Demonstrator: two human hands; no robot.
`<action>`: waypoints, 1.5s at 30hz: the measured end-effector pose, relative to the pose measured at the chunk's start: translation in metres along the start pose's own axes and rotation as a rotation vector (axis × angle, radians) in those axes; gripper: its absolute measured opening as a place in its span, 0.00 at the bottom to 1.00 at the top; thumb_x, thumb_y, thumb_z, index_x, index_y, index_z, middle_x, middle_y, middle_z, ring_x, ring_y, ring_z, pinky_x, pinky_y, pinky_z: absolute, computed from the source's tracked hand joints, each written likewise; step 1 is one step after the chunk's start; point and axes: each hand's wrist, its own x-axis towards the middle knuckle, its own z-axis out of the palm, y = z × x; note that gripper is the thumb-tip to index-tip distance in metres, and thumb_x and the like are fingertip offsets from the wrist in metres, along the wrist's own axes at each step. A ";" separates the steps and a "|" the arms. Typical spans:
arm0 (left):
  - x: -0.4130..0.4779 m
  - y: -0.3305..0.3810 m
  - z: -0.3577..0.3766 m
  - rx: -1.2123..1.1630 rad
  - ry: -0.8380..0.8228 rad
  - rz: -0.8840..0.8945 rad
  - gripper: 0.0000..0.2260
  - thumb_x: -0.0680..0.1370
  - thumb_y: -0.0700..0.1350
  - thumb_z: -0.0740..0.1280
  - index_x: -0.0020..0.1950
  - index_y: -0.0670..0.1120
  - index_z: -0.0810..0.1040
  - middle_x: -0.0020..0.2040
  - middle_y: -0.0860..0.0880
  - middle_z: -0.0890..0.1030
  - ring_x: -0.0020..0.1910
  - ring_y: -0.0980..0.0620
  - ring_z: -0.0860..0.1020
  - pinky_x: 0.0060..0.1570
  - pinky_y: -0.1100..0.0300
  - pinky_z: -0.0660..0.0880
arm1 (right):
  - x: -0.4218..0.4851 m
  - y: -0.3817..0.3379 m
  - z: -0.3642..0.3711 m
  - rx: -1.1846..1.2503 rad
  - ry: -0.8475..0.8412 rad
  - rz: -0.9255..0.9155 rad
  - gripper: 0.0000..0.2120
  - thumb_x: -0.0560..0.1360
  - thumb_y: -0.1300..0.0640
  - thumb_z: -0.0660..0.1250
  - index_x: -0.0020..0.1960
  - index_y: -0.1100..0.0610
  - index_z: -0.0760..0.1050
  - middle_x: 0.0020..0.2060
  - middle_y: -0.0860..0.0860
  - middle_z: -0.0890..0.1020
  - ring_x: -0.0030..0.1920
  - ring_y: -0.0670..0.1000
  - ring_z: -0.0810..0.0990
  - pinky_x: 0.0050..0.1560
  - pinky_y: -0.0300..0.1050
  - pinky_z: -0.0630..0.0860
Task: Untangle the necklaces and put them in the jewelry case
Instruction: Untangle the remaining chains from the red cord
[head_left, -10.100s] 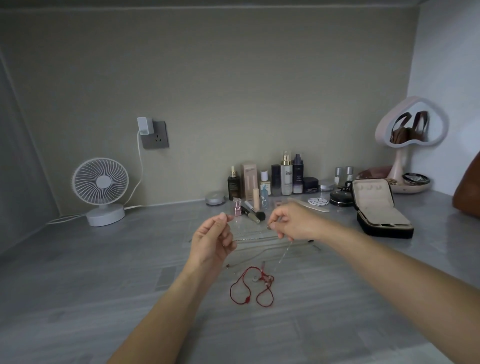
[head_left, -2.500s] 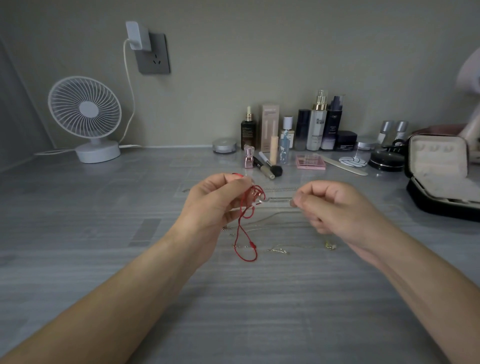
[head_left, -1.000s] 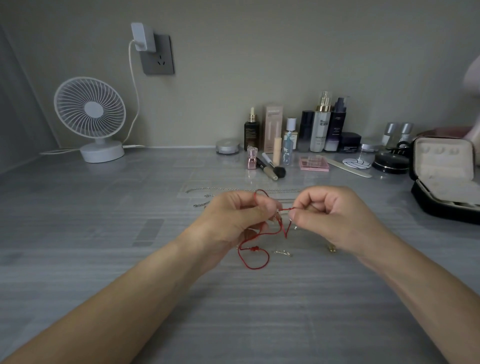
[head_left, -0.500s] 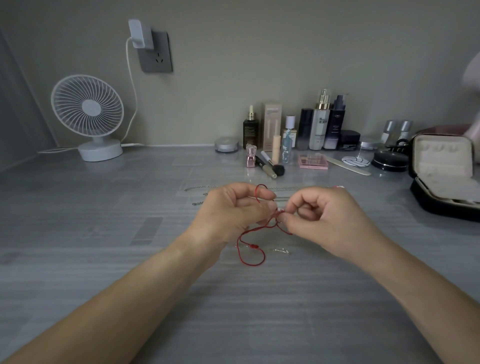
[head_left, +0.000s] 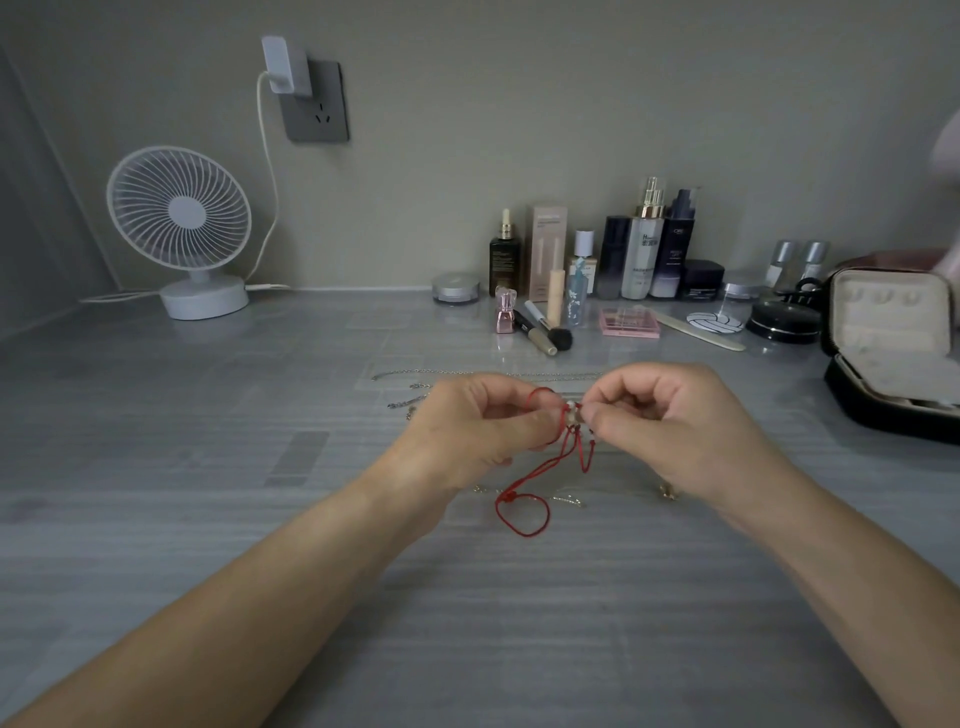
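Observation:
A red cord necklace (head_left: 524, 499) with a small silver pendant hangs between my hands, its lower loop resting on the grey table. My left hand (head_left: 480, 431) pinches the cord at the left of the pendant. My right hand (head_left: 670, 421) pinches it at the right, fingertips almost touching the left ones. Thin silver chains (head_left: 441, 375) lie stretched on the table just behind my hands. A fine gold chain (head_left: 569, 500) lies under them, partly hidden. The black jewelry case (head_left: 883, 332) stands open at the right edge, with a cream lining.
A white desk fan (head_left: 182, 228) stands at the back left, its cable running to a wall socket (head_left: 314, 101). Several cosmetic bottles (head_left: 644, 244), a pink palette (head_left: 628, 322), brushes and a nail file line the back of the table.
My hands have drawn closer together at the pendant. The cord's loop still rests on the table below them.

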 end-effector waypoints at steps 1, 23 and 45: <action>0.000 0.000 0.001 0.009 -0.001 -0.005 0.05 0.71 0.41 0.71 0.37 0.50 0.80 0.31 0.56 0.80 0.33 0.61 0.75 0.32 0.68 0.68 | 0.000 -0.001 0.000 0.003 -0.007 0.007 0.06 0.70 0.65 0.69 0.34 0.58 0.78 0.31 0.59 0.74 0.32 0.50 0.69 0.35 0.42 0.66; 0.001 -0.004 -0.001 -0.075 -0.018 -0.007 0.04 0.73 0.44 0.68 0.39 0.49 0.81 0.31 0.54 0.80 0.32 0.57 0.76 0.38 0.63 0.70 | -0.003 -0.003 0.001 0.009 -0.108 0.074 0.06 0.71 0.59 0.69 0.35 0.53 0.81 0.27 0.53 0.75 0.31 0.45 0.70 0.35 0.35 0.68; 0.007 0.015 -0.025 -0.439 0.084 -0.160 0.12 0.77 0.44 0.57 0.33 0.48 0.65 0.21 0.53 0.60 0.21 0.54 0.62 0.30 0.60 0.67 | 0.005 0.000 -0.016 0.303 0.272 0.228 0.13 0.73 0.70 0.54 0.42 0.57 0.73 0.18 0.44 0.64 0.20 0.42 0.57 0.21 0.34 0.53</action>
